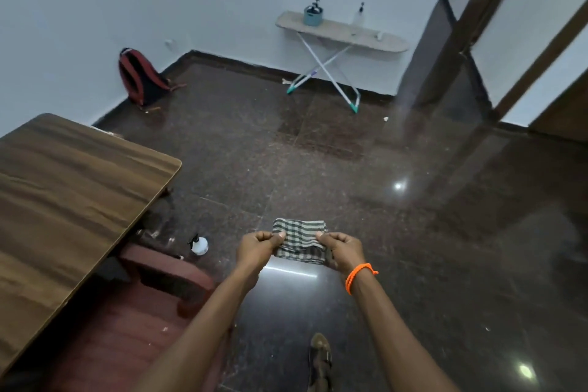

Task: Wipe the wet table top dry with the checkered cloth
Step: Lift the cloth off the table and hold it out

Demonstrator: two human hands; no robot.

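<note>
1. while the wooden table is standing off to the person's left, the checkered cloth is being held up in mid-air over the dark floor, well apart from the table top.
2. the left hand is pinching the cloth's left edge between thumb and curled fingers, and the right hand, with an orange wristband on its wrist, is pinching the right edge in the same way; the cloth is looking folded into a small rectangle and is being stretched flat between them.
3. the table top is showing no clear puddles or streaks from this angle, so whether it is wet or already dry cannot be told.
4. judging by the cloth being nowhere near the wood, the wiping is either yet to begin or already over, and the picture is not settling which; the folding in hand is fitting both.
5. a white spray bottle is sitting on the floor near the table's corner, just beside a dark red chair tucked by the table edge.
6. an ironing board and a red backpack are standing against the far wall.
</note>
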